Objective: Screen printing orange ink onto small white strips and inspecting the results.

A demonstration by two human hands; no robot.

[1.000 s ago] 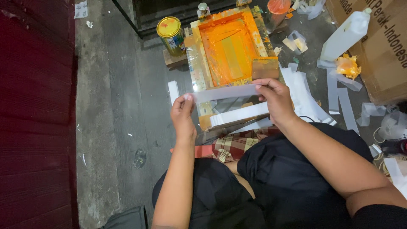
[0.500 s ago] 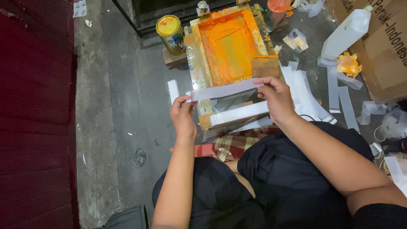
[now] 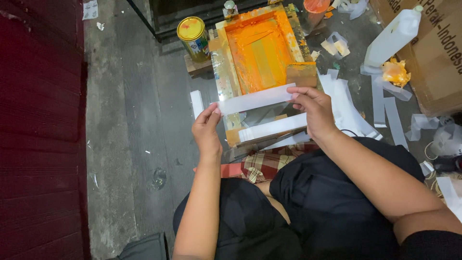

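At the centre of the frame, the left hand [image 3: 206, 130] and right hand [image 3: 314, 108] pinch the ends of a white paper strip [image 3: 255, 98] over the orange-stained printing frame [image 3: 260, 53]; light and floppy, it seems best held taut by both ends.

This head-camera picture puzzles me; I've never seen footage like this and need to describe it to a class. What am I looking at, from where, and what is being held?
The camera sits on a person's head and looks down at their own lap and two bare hands; there is no machine. The left hand and right hand each pinch one end of a long white paper strip, stretched between them. Just beyond it on the grey floor lies a printing screen frame smeared with orange ink, with another white strip across its near end. Nearby are a yellow-lidded paint can, a white plastic bottle, a cardboard box and scattered paper strips.
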